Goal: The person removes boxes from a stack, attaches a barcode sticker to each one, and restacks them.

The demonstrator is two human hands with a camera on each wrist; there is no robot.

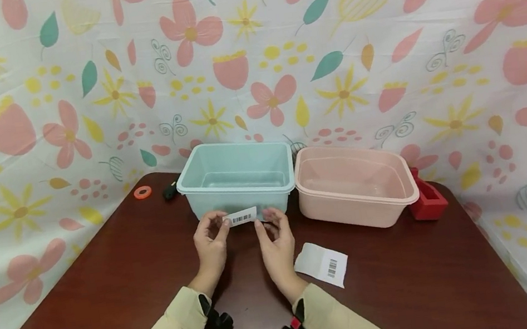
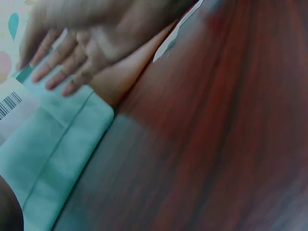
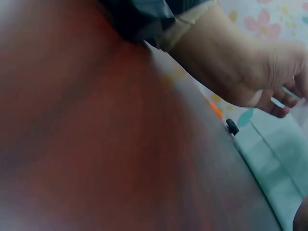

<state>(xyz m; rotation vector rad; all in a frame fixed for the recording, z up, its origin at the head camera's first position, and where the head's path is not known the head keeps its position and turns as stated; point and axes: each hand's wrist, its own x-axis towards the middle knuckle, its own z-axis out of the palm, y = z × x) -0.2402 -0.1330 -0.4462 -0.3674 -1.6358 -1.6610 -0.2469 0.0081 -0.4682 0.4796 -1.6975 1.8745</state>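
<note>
My left hand pinches a small white barcode label by its left end, in front of the light blue bin. The label's printed bars face me. Beside its right end is my right hand, thumb tip close to the lower corner; touching or just apart, I cannot tell. In the left wrist view the fingers of that right hand are spread and blurred. The right wrist view shows the left hand with bent fingers, and the label is mostly out of frame there.
A torn white paper with a barcode lies on the dark wood table, right of the hands. A pink bin stands beside the blue one, with a red holder behind its right side. An orange ring and a black object lie back left.
</note>
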